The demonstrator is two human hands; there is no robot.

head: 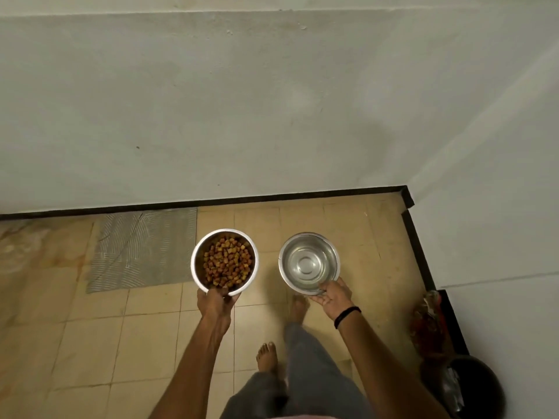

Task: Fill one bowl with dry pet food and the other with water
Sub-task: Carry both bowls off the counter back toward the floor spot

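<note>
Head view looks down on the left hand (216, 300), its fingers curled over the near rim of a round stainless-steel bowl (197, 269) that is heaped with brown dry pet food (227, 261). The right hand (332, 296), with a black band (347, 316) on its wrist, pinches the near rim of a second round steel bowl (332, 257) that holds clear water (307, 264). Both bowls are carried level and apart, above the beige tiled floor (151, 328). A grey ribbed mat (142, 249) lies on the floor to the left, against the black skirting (211, 204) of the white wall (272, 101).

Filling looks finished, so the step in hand is probably carrying the bowls to their place. Next comes setting them down: lower both slowly and evenly, because a one-sided rim grip lets the water bowl tip and slop.
</note>
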